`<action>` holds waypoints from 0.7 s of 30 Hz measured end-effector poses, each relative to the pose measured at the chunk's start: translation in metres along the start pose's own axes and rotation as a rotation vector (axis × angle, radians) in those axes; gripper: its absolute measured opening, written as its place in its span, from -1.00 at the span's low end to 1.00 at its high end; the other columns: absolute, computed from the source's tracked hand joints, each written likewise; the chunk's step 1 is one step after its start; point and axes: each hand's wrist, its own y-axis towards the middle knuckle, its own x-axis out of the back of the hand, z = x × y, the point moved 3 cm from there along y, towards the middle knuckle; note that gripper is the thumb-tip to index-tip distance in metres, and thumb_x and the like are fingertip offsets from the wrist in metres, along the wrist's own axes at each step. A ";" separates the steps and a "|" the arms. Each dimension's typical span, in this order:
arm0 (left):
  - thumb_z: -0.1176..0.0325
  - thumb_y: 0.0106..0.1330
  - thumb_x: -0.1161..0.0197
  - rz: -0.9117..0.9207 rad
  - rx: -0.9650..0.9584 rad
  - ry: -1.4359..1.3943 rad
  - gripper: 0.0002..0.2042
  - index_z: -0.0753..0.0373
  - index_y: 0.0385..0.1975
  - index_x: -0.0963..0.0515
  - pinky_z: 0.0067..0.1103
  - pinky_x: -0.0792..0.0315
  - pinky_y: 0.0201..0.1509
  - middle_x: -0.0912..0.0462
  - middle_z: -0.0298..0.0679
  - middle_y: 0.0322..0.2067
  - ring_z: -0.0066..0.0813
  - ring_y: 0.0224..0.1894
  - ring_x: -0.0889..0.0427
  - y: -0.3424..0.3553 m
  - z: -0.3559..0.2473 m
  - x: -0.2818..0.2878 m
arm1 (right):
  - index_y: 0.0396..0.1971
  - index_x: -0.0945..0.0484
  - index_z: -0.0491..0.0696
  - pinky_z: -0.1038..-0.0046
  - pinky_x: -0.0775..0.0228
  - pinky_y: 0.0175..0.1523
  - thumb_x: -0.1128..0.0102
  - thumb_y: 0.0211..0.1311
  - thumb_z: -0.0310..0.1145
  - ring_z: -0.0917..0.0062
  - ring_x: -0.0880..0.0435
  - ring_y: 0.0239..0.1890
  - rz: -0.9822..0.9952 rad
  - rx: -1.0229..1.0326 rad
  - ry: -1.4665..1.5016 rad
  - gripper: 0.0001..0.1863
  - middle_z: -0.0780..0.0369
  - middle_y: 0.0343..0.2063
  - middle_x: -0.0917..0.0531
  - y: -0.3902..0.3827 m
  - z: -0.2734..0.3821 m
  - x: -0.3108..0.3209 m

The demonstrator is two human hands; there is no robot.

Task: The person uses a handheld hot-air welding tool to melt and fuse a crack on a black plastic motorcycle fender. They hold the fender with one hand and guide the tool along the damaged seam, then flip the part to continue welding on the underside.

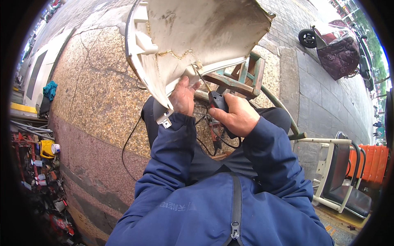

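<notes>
Blue jacket (209,201) fills the near side, sleeves running up to both hands. Beyond, a curved off-white panel (209,33) stands tilted, inner face toward the camera, just far of the knees and against or very near a worn wooden stool (256,76) — which of the two can't be told. Left hand (183,96): half closed on the panel's near edge, fingers bent, seemingly propping it. Right hand (239,115): wrapped round a black-handled tool (217,101), thumb along the handle, thin shaft aimed at a small tab (198,65) on the panel's lower rim.

Step in hand looks like heat work or joining at that tab, judging by the bumpy yellowish line (176,53) on the panel. Next move likely calls for a steady left hand and a small, controlled shift of the tip.

Hard to make out: tip contact too small to confirm; some left fingertips hidden by the rim; panel's far end cut off at the frame top; reddish tool (215,133) between the legs partly covered by black cord (124,153), whose run is unclear. Clutter (39,168) at far left — too jumbled to sort.
</notes>
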 end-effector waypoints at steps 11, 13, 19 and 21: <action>0.29 0.42 -0.11 0.022 0.000 0.020 -0.64 0.28 0.16 -0.47 -0.26 -0.40 0.20 -0.59 -0.20 0.12 -0.30 0.18 -0.53 -0.002 -0.004 -0.005 | -0.27 -0.54 -0.36 0.13 -0.53 -0.14 -0.33 0.21 0.01 -0.05 -0.71 -0.27 -0.013 0.002 0.038 -0.41 -0.19 -0.42 -0.66 -0.004 -0.003 0.002; 0.29 0.42 -0.11 0.012 -0.009 0.025 -0.63 0.28 0.17 -0.46 -0.24 -0.40 0.20 -0.58 -0.19 0.12 -0.28 0.18 -0.52 -0.003 -0.005 -0.007 | -0.27 -0.53 -0.34 0.14 -0.53 -0.14 -0.33 0.21 0.01 -0.03 -0.71 -0.27 -0.030 -0.011 0.038 -0.42 -0.18 -0.42 -0.66 -0.005 -0.006 0.006; 0.28 0.39 -0.13 -0.019 -0.015 0.042 -0.60 0.29 0.18 -0.44 -0.21 -0.42 0.18 -0.57 -0.17 0.12 -0.24 0.18 -0.53 -0.004 -0.006 -0.008 | -0.21 -0.50 -0.28 0.10 -0.50 -0.08 -0.31 0.22 0.01 -0.08 -0.67 -0.19 0.004 -0.018 -0.050 -0.44 -0.18 -0.34 -0.66 0.006 -0.013 0.008; 0.28 0.39 -0.13 -0.023 -0.012 0.037 -0.60 0.30 0.17 -0.44 -0.20 -0.42 0.17 -0.57 -0.17 0.12 -0.23 0.17 -0.53 -0.003 -0.006 -0.008 | -0.19 -0.50 -0.27 0.10 -0.49 -0.07 -0.30 0.22 0.01 -0.08 -0.67 -0.18 0.010 -0.015 -0.046 -0.45 -0.18 -0.33 -0.67 0.008 -0.015 0.009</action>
